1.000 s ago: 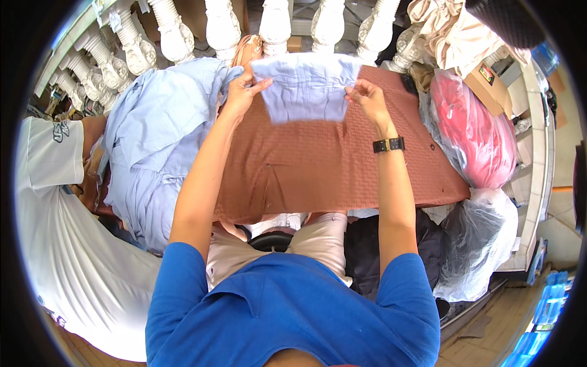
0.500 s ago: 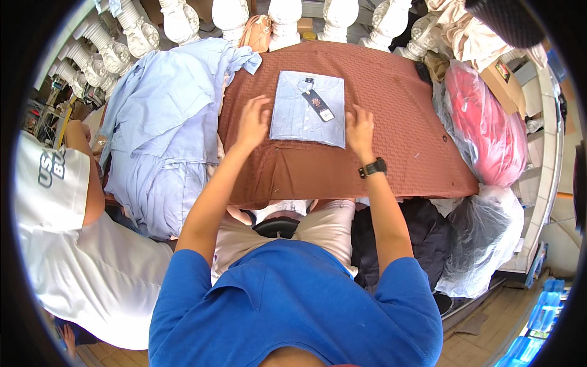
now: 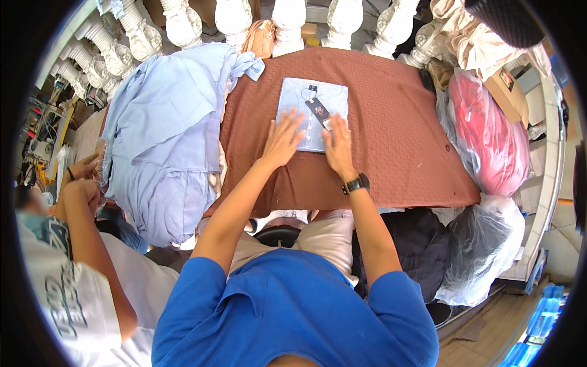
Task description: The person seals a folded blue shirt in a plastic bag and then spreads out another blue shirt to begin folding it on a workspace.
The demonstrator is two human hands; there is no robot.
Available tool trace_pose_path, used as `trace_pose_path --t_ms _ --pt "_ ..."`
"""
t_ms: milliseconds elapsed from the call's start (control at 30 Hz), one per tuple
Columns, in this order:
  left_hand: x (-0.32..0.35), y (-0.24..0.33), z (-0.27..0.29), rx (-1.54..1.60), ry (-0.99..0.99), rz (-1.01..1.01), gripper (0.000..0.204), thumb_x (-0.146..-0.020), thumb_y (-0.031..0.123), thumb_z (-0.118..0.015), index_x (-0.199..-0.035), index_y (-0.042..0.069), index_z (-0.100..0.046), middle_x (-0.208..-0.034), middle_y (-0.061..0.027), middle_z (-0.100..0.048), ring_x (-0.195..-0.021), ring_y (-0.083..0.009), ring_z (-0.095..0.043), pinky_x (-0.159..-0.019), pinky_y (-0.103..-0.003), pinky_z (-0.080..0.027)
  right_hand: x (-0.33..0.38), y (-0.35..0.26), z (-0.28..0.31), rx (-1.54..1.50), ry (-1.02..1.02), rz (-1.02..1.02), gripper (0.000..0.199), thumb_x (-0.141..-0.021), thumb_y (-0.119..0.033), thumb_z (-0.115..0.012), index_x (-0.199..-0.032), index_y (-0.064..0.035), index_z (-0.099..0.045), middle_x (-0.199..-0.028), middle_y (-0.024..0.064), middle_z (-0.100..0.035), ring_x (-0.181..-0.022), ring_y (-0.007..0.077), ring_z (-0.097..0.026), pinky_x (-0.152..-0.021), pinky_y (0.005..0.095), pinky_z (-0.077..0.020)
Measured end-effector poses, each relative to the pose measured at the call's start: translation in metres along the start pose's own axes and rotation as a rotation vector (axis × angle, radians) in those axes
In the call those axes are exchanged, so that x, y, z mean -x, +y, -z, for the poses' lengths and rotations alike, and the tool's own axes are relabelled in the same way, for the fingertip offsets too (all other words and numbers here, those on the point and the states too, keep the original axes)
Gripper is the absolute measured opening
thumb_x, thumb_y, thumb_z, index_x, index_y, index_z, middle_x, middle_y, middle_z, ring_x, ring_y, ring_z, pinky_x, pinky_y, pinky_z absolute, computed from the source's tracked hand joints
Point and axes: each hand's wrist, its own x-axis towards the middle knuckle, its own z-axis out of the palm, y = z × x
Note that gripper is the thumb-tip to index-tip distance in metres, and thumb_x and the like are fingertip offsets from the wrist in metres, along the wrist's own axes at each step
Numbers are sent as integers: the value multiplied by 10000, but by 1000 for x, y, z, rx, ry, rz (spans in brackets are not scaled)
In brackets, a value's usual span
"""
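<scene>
A folded light blue shirt [image 3: 292, 98] lies flat on the brown cloth-covered table [image 3: 391, 140] in front of me. A dark hang tag [image 3: 317, 111] on a loop rests on its front. My left hand [image 3: 284, 139] lies palm down over the shirt's lower left part, fingers spread. Across the lower right part my right hand [image 3: 337, 145] is laid out, its fingers stretched and partly covering the tag's lower end. Neither hand grips anything. A dark watch sits on my right wrist.
Unfolded light blue shirts [image 3: 165, 104] are heaped at the table's left. Beside them sits a person in white [image 3: 92, 287]. At the right stand a clear bag of red cloth [image 3: 486, 134] and another clear plastic bag [image 3: 483, 244]. White balusters [image 3: 287, 24] line the far side.
Both hands have moved inward from beside the shirt onto its lower part. The person at the left has leaned, and more of their arms shows.
</scene>
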Motion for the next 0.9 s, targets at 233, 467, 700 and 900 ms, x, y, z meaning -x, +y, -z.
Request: trace_pose_path --t_ms 233,467,700,900 --pt "45 -74 49 -315 47 248 563 -1016 455 -434 -1518 209 -367 -1614 -81 -251 -1492 -338 -186 -1186 -552 -173 34 64 55 451 197 -436 514 -937 -330 -600 -1363 -59 -505 -1361 256 -458 -1211 467 -441 -1054 558 -333" --pt "49 -76 40 -466 -3 252 591 -1001 501 -436 -1529 249 -353 -1622 -42 -245 -1496 -297 -193 -1198 -527 -148 49 76 48 660 102 -443 582 -1004 -479 -417 -1440 -95 -457 -1517 207 -362 -1396 435 -318 -1154 575 -223" --pt "49 -77 42 -438 7 247 599 -993 515 -442 -1516 229 -381 -1618 -54 -253 -1496 -296 -190 -1197 -532 -141 50 79 46 693 164 -378 556 -993 -460 -454 -1415 -99 -486 -1479 208 -405 -1352 432 -366 -1128 584 -265" --pt "48 -77 41 -439 16 244 597 -993 512 -446 -1514 225 -388 -1616 -56 -261 -1496 -295 -194 -1197 -530 -142 50 79 46 702 170 -375 550 -993 -459 -458 -1413 -105 -486 -1476 204 -409 -1354 431 -366 -1128 582 -267"
